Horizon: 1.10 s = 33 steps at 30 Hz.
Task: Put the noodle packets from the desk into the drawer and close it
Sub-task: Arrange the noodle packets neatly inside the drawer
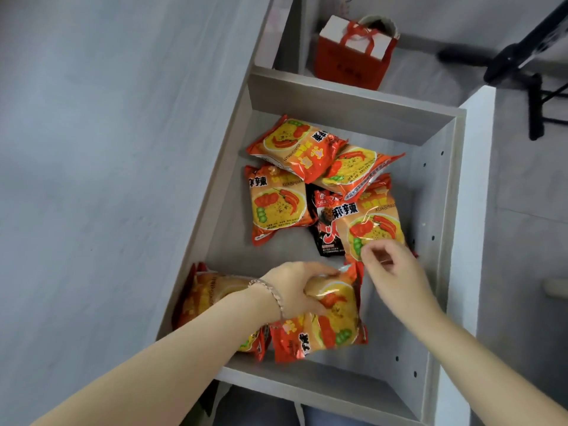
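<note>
The grey drawer (442,210) stands pulled out below me, with several orange noodle packets (278,207) and one black packet (325,229) lying inside. My left hand (295,287) grips an orange packet (335,312) near the drawer's front, just above another orange packet (203,296) at the front left. My right hand (396,272) hovers over the right-hand orange packet (375,222), fingers loosely curled and apart, holding nothing.
A grey wall or panel (92,149) fills the left side. A red and white gift bag (353,50) sits on the floor beyond the drawer. A black tripod (534,72) stands at the upper right. The white cabinet side (479,210) borders the drawer.
</note>
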Available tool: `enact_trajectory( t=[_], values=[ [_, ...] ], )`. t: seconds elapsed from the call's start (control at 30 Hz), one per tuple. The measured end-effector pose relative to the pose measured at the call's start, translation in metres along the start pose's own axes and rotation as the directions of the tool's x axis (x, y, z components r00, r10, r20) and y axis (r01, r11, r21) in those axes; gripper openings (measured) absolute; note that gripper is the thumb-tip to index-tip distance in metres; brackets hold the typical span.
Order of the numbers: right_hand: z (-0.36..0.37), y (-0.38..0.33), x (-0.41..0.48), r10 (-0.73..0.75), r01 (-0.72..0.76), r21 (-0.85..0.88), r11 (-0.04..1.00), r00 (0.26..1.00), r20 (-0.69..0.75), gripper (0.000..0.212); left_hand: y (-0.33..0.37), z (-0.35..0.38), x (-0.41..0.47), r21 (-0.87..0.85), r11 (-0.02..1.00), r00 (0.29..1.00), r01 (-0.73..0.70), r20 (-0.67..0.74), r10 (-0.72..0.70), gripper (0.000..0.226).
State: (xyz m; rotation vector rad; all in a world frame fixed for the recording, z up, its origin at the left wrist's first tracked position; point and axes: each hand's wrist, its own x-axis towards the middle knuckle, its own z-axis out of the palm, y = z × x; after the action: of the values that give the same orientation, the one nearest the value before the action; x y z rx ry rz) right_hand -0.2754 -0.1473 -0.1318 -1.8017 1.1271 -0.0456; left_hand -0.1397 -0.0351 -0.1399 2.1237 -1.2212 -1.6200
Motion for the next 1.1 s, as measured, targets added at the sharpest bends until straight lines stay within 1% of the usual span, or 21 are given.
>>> enact_trajectory(
  t=[0.03,0.07,0.1,0.13,0.2,0.27,0.37,0.4,0.43,0.5,0.57,0.6,0.63,0.7,0.8,0.87,0.9,0.93,1.0,1.03,1.1],
  values=[
    [0.004,0.004,-0.001,0.01,-0.01,-0.014,1.0,1.0,0.025,0.005,0.005,0.003,0.006,0.169,0.985,0.998,-0.041,0.052,0.033,0.064],
    [0.007,0.009,-0.001,0.017,-0.015,-0.031,0.999,0.999,0.041,0.006,0.009,0.006,0.013,0.325,0.942,0.993,-0.083,0.102,0.052,0.062],
    [0.01,0.012,-0.002,0.022,-0.02,-0.044,0.999,0.999,0.043,0.007,0.011,0.009,0.02,0.439,0.891,0.987,-0.112,0.156,0.047,0.059],
    [0.012,0.016,-0.001,0.024,-0.023,-0.048,0.999,0.999,0.032,0.008,0.012,0.013,0.026,0.504,0.854,0.978,-0.127,0.21,0.021,0.057],
    [0.013,0.02,0.001,0.033,-0.032,-0.043,0.999,0.999,0.003,0.009,0.007,0.022,0.034,0.516,0.849,0.949,-0.114,0.309,-0.06,0.057],
    [0.01,0.022,0.005,0.044,-0.046,-0.047,0.998,0.999,-0.031,0.01,-0.004,0.026,0.037,0.487,0.87,0.928,-0.078,0.355,-0.116,0.055],
    [0.005,0.023,0.013,0.054,-0.061,-0.074,0.995,0.994,-0.092,0.011,-0.022,0.03,0.035,0.52,0.853,0.943,-0.026,0.295,-0.151,0.055],
    [0.004,0.023,0.017,0.063,-0.074,-0.097,0.993,0.991,-0.116,0.014,-0.026,0.031,0.033,0.553,0.832,0.954,-0.031,0.266,-0.141,0.057],
    [0.004,0.023,0.021,0.067,-0.086,-0.13,0.988,0.987,-0.145,0.021,-0.028,0.034,0.031,0.584,0.81,0.964,-0.046,0.239,-0.118,0.058],
    [0.006,0.021,0.031,0.074,-0.108,-0.184,0.977,0.98,-0.184,0.049,-0.031,0.039,0.025,0.605,0.793,0.976,-0.074,0.208,-0.067,0.056],
    [0.01,0.015,0.043,0.112,-0.154,-0.245,0.957,0.978,-0.179,0.085,-0.032,0.044,0.018,0.548,0.834,0.979,-0.062,0.195,-0.055,0.053],
    [0.012,0.013,0.05,0.13,-0.177,-0.293,0.94,0.976,-0.174,0.098,-0.032,0.043,0.015,0.511,0.858,0.982,-0.049,0.183,-0.053,0.051],
    [0.014,0.012,0.055,0.141,-0.193,-0.342,0.92,0.975,-0.17,0.107,-0.031,0.042,0.013,0.492,0.87,0.986,-0.035,0.161,-0.051,0.05],
    [0.017,0.011,0.065,0.165,-0.219,-0.387,0.896,0.972,-0.168,0.113,-0.031,0.04,0.01,0.517,0.856,0.997,-0.009,0.073,-0.034,0.045],
    [0.015,0.01,0.068,0.244,-0.286,-0.385,0.877,0.957,-0.155,0.113,-0.034,0.038,0.0,0.563,0.824,0.993,0.055,-0.114,0.011,0.04],
    [0.011,0.008,0.059,0.289,-0.303,-0.449,0.841,0.952,-0.101,0.113,-0.041,0.035,-0.009,0.538,0.838,0.95,0.096,-0.301,0.084,0.035],
    [0.008,0.007,0.051,0.291,-0.277,-0.491,0.826,0.955,-0.051,0.114,-0.046,0.032,-0.013,0.511,0.851,0.927,0.119,-0.364,0.089,0.036],
    [0.005,0.006,0.041,0.269,-0.218,-0.532,0.819,0.963,0.02,0.114,-0.05,0.029,-0.018,0.485,0.861,0.926,0.154,-0.376,0.045,0.04],
    [0.001,0.005,0.018,0.171,-0.021,-0.56,0.828,0.961,0.216,0.116,-0.06,0.026,-0.025,0.443,0.869,0.945,0.221,-0.317,-0.079,0.052],
    [0.001,0.004,0.007,0.113,0.091,-0.55,0.83,0.939,0.326,0.116,-0.065,0.025,-0.026,0.418,0.877,0.95,0.237,-0.287,-0.12,0.056],
    [0.006,0.004,-0.008,0.03,0.279,-0.527,0.803,0.864,0.503,0.115,-0.07,0.023,-0.027,0.375,0.896,0.954,0.236,-0.266,-0.14,0.06]
  ],
)
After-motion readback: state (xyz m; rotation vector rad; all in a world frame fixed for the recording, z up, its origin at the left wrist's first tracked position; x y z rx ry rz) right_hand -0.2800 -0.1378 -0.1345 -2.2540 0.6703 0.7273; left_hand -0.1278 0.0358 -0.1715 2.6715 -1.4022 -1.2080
